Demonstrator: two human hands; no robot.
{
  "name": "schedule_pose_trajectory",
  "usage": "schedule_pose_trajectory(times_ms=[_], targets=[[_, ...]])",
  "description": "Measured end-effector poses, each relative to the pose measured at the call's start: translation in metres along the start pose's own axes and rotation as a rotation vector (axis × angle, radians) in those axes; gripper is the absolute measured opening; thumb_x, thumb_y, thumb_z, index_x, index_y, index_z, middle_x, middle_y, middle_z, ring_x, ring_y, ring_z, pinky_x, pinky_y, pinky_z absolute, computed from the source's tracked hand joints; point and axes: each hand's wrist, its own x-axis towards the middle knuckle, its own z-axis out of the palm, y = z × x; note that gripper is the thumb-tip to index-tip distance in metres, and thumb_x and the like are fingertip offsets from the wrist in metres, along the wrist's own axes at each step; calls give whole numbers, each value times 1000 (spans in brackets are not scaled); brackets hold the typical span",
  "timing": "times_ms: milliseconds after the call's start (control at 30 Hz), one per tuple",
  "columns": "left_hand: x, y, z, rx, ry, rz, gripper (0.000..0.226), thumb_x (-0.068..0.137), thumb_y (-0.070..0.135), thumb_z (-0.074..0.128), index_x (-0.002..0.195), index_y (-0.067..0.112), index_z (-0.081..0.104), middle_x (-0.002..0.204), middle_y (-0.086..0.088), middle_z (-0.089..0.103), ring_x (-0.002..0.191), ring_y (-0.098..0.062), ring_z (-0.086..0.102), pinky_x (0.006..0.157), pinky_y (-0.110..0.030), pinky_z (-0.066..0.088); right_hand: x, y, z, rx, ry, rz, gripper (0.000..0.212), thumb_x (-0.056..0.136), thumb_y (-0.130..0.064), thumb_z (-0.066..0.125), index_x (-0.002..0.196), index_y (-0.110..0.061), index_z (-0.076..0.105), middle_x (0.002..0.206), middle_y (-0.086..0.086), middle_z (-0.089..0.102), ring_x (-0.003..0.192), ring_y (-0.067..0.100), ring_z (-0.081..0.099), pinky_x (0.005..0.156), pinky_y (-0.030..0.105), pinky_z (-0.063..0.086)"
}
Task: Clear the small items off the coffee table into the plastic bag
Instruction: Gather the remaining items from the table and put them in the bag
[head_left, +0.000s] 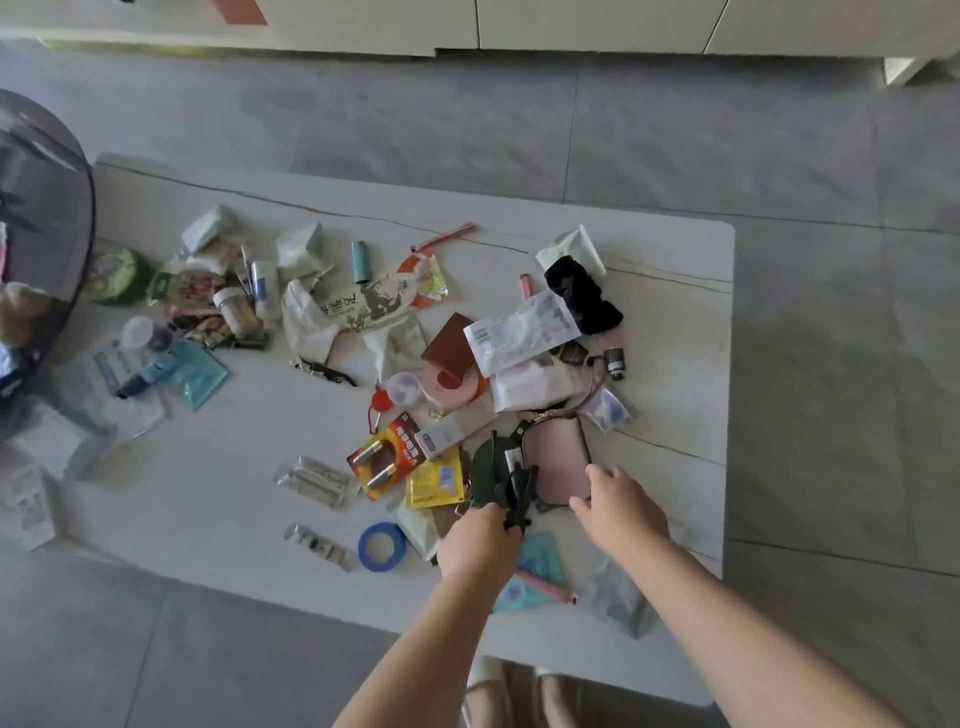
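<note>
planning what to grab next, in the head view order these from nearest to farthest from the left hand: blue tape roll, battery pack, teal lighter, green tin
From the left hand:
1. blue tape roll, just to its left near the table's front edge
2. battery pack, up and left, mid-table
3. teal lighter, far side, centre
4. green tin, far left, beside the plastic bag
</note>
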Motion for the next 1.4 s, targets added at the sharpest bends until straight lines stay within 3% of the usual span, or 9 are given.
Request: schedule_pose_trajectory(times_ms=[300,467,600,700,867,967,1133,1300,1400], targets=[[53,-15,50,-2,99,-77,38,81,54,59,99,23,46,100,2,64,97,-24,59,74,-35,48,54,-9,45,104,131,134,44,90,-35,59,116,-8,37,120,11,52,106,29,57,69,33,46],[57,-19,54,-34,148,-50,31,83,46,57,104,23,51,105,3,66,104,-23,54,86,-35,41,55,-12,51,178,149,151,43,88,-23,63,116,-10,33,116,14,57,100,31,59,63,31,40],[51,-23,42,-112,151,-62,25,86,40,55,104,24,57,103,4,66,100,-21,56,83,-33,45,46,-15,37,227,170,125,61,87,-16,64,137,-11,28,121,18,52,110,31,53,80,37,47],[40,-22,23,-187,167,-77,21,87,35,55,103,21,56,96,3,64,88,-20,59,75,-33,52,37,-22,17,191,142,129,51,91,-15,59,135,-5,36,124,18,51,114,31,51,88,36,45],[6,-20,-26,-264,211,-95,17,89,34,53,101,22,54,76,10,52,68,-10,53,51,-23,42,7,-39,-27,198,149,80,33,93,-16,53,124,-3,49,124,18,51,112,31,53,88,34,45],[-24,-23,-62,-346,250,-117,10,88,33,53,93,24,52,82,7,58,72,-13,57,56,-26,48,-18,-55,-56,241,136,14,42,95,-16,51,135,-5,43,135,16,45,119,28,50,91,31,43],[-88,-38,-127,-451,355,-154,16,87,39,56,88,25,49,74,10,51,69,-13,50,48,-25,32,-69,-89,-99,308,62,-85,49,96,-19,49,143,-10,37,136,15,48,121,28,49,90,32,43],[-154,-67,-180,-589,426,-210,27,86,37,60,100,15,59,93,-3,65,87,-23,62,69,-31,50,-124,-138,-126,345,-67,-263,52,95,-20,52,144,-11,36,140,11,49,125,28,49,94,30,41],[-194,-94,-201,-698,483,-238,22,87,35,61,94,14,59,89,-6,68,82,-24,66,69,-33,54,-154,-174,-133,331,-131,-358,52,95,-23,52,144,-13,36,140,11,48,125,27,48,94,29,40]])
